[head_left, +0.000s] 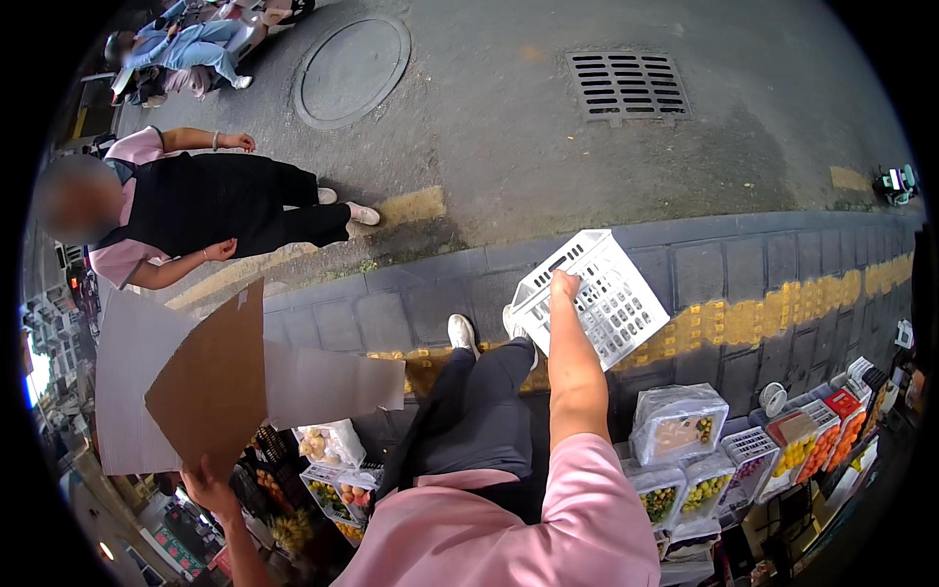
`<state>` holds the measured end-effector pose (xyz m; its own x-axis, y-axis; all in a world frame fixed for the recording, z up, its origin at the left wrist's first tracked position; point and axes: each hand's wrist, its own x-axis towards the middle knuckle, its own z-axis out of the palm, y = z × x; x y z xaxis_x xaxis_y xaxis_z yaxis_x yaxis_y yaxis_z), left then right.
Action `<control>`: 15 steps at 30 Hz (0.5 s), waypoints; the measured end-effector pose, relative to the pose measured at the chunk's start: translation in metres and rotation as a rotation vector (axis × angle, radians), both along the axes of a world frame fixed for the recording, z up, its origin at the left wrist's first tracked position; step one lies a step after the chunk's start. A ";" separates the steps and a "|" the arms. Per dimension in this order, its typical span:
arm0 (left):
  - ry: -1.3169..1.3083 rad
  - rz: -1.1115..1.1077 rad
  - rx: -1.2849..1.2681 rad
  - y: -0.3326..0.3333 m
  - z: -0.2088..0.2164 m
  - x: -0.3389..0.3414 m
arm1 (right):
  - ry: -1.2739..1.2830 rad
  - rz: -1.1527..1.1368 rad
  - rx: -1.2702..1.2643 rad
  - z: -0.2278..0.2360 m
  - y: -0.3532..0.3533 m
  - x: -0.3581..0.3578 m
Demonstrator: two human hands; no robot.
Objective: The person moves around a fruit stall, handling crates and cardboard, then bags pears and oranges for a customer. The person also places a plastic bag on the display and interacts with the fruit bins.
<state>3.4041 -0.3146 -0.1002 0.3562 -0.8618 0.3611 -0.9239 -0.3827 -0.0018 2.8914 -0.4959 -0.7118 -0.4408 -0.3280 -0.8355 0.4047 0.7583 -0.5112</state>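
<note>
Gripping a white slotted crate point(618, 305) by its upper-left side, the right hand point(564, 285) holds it out ahead, tilted, above the grey paving point(699, 264) with its yellow strip. The left hand point(207, 489) grasps the lower edge of an opened-out cardboard sheet point(210, 382), out to the person's left. Boxes of fruit point(706, 492) stand to the right; another person point(230, 205) in a black apron is beyond the cardboard.

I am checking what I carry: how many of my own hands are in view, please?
2: the left hand at lower left, gripping the cardboard, and the right hand right of centre, holding the white crate.
</note>
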 end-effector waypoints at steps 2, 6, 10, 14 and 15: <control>0.025 0.004 -0.016 -0.008 0.002 0.008 | 0.364 0.144 0.116 -0.007 0.007 0.003; 0.044 0.077 -0.067 0.018 0.019 0.020 | 0.605 0.423 0.258 0.084 0.028 0.050; 0.210 0.162 -0.259 0.035 0.058 0.022 | 0.367 0.831 0.116 0.087 0.095 0.097; 0.240 0.142 -0.416 0.063 0.103 0.047 | -0.032 0.972 0.087 0.103 0.151 0.173; 0.264 0.183 -0.467 0.077 0.119 0.054 | -0.079 0.988 0.067 0.123 0.160 0.196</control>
<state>3.4585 -0.2377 0.0187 0.6149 -0.5477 0.5674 -0.7884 -0.4415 0.4284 3.0870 -0.3364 -0.5887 0.0629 -0.4687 -0.8811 -0.3940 0.7995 -0.4535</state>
